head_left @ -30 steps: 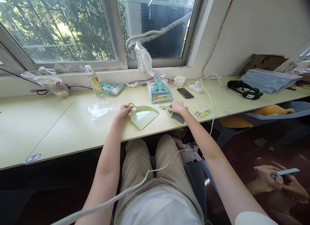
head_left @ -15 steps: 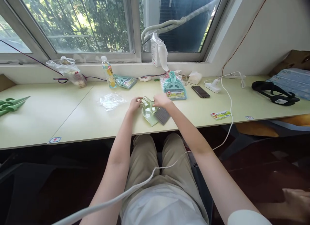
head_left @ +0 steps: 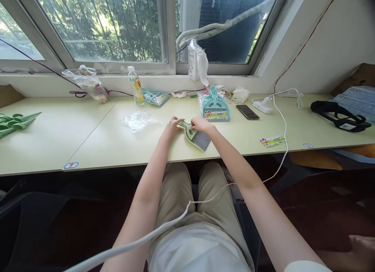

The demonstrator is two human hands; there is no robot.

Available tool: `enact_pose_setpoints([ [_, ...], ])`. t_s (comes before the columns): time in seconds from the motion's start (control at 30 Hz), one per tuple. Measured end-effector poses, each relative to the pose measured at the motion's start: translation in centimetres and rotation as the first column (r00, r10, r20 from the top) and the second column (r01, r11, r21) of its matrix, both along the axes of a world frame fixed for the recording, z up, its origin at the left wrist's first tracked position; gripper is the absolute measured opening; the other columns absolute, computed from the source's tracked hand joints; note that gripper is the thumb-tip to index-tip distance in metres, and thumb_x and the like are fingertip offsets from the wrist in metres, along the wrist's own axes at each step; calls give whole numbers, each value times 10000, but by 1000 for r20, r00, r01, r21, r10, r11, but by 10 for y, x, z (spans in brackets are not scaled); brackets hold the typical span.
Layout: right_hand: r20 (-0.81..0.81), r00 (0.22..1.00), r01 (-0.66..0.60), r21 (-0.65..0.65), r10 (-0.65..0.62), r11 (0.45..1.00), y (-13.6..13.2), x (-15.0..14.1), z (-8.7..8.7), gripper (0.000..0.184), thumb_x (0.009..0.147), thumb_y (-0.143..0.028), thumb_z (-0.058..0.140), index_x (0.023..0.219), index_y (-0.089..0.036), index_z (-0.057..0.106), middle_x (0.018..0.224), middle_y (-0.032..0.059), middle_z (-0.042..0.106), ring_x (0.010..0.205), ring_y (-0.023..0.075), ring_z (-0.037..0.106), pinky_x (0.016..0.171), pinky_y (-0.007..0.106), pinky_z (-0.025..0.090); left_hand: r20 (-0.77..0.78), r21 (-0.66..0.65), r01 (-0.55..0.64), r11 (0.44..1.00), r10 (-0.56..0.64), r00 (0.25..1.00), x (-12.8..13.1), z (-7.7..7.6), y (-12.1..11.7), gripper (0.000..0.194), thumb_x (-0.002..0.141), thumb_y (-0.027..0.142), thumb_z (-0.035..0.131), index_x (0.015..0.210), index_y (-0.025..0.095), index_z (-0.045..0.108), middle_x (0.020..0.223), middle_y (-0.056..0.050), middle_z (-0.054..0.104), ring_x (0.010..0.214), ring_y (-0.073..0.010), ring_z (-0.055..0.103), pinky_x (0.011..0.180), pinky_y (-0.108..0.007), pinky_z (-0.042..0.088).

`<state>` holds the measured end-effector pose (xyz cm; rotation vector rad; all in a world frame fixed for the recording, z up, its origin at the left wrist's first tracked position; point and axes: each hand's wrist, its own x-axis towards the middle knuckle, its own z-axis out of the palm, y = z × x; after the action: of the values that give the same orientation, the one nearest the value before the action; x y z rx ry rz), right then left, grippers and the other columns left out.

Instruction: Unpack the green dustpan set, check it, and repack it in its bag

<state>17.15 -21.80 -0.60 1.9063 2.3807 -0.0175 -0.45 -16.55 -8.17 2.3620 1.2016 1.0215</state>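
A small green dustpan (head_left: 191,142) lies near the table's front edge, with a green hand brush (head_left: 202,138) resting over it, its grey bristles pointing down and right. The brush covers most of the pan. At the handle end, my left hand (head_left: 172,127) is closed around the dustpan's handle. My right hand (head_left: 201,124) grips the upper part of the brush, its fingers partly hidden. Just behind are packaged teal dustpan-and-brush sets (head_left: 215,105). To the left of my hands lies a crumpled clear plastic wrapper (head_left: 138,121).
At the back stand a drink bottle (head_left: 136,86), a plastic bag (head_left: 89,86) and another teal packaged set (head_left: 155,97). A phone (head_left: 247,112), a label card (head_left: 272,141), a white cable (head_left: 283,123) and a black strapped device (head_left: 340,116) lie rightward. Green pieces (head_left: 17,121) lie far left.
The brush has shifted onto the dustpan and now overlaps it, where before they lay side by side in part. The dustpan has turned, its wide end now pointing more to the right.
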Motion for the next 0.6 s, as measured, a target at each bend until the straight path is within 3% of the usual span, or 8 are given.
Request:
enact_pose_setpoints([
  [0.1,38,998,-46,4,46,999,1,-2,-3,277,894,-244,654,1113,-82,706,1120,196,725,1028,264,695,806,270,492,-211,280,-44,959,106,972,4,2,-6,347,807,44,614,1091,213,718,1268,-144,571,1225,-297,530,1040,-469,457],
  [0.2,64,996,-64,24,62,998,1,-6,-4,303,905,-224,632,1150,-54,687,1162,224,705,1087,275,680,854,270,494,-380,385,88,919,71,922,8,8,-11,335,858,27,495,1079,173,701,1257,-162,599,1217,-283,538,1079,-470,426],
  [0.33,88,995,-41,42,37,998,0,-8,-3,305,903,-251,641,1143,-70,692,1134,219,719,1100,284,682,859,288,507,-439,320,229,919,-71,896,13,14,-16,434,828,-62,367,1070,127,672,1069,-135,641,1102,-232,594,1124,-422,381],
  [0.5,152,988,-15,78,3,997,-6,-17,2,272,882,-225,652,1113,-96,711,1104,218,732,1101,300,684,842,305,512,-169,75,172,982,-158,973,20,12,-19,342,768,-74,433,890,156,655,944,-140,613,1080,-278,589,1053,-414,408],
  [0.6,170,985,-36,71,24,997,-6,-21,2,257,876,-188,638,1106,-101,716,1128,214,726,1102,289,683,840,296,506,-113,-19,144,989,-146,983,21,10,-19,288,746,-73,478,774,172,625,907,-147,600,1079,-304,572,1024,-416,410],
])
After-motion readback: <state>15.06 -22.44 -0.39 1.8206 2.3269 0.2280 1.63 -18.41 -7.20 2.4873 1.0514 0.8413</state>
